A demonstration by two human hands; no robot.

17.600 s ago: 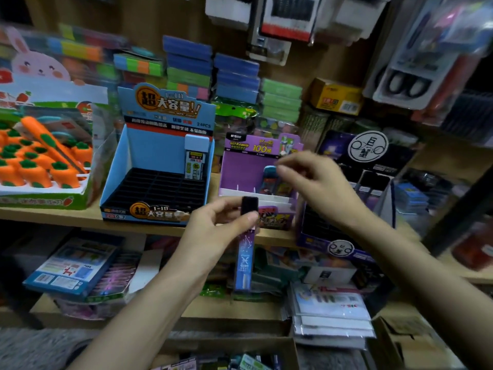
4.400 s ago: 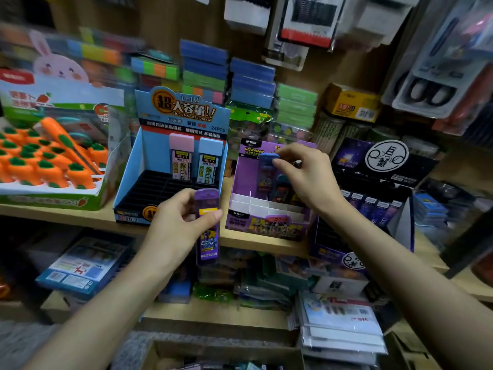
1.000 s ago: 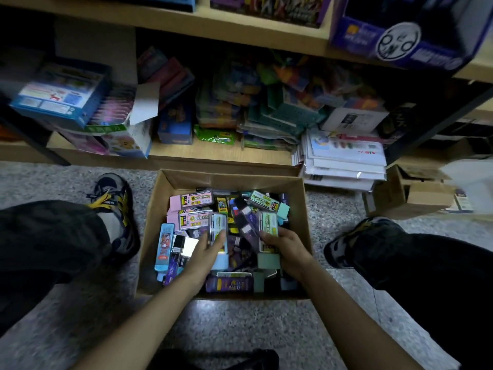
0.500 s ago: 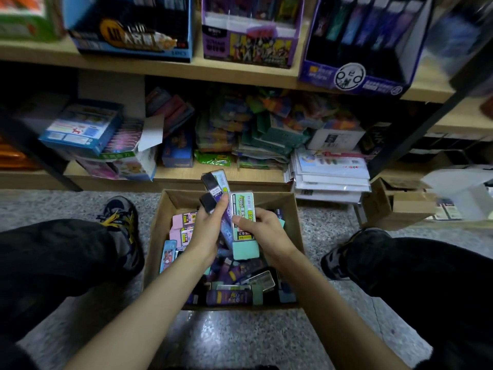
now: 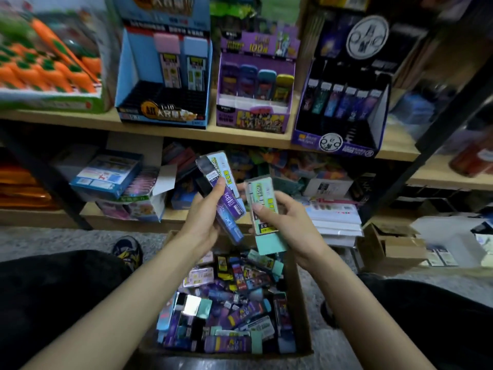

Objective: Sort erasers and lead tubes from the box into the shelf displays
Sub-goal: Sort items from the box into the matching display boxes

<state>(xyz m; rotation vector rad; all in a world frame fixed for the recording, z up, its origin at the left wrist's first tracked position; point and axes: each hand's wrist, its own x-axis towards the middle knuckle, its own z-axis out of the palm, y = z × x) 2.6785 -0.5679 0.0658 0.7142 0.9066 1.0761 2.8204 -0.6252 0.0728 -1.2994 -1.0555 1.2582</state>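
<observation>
Upper shelf [image 5: 160,128] and lower shelf [image 5: 170,219]: light wood planks on a black metal frame [image 5: 54,182], with posts left and right. Floor [image 5: 40,240] is grey speckled stone, glossy nearest the camera. Dim light, blurred edges.

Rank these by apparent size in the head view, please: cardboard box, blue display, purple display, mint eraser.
1. cardboard box
2. blue display
3. purple display
4. mint eraser, smallest even though held close to the camera
</observation>
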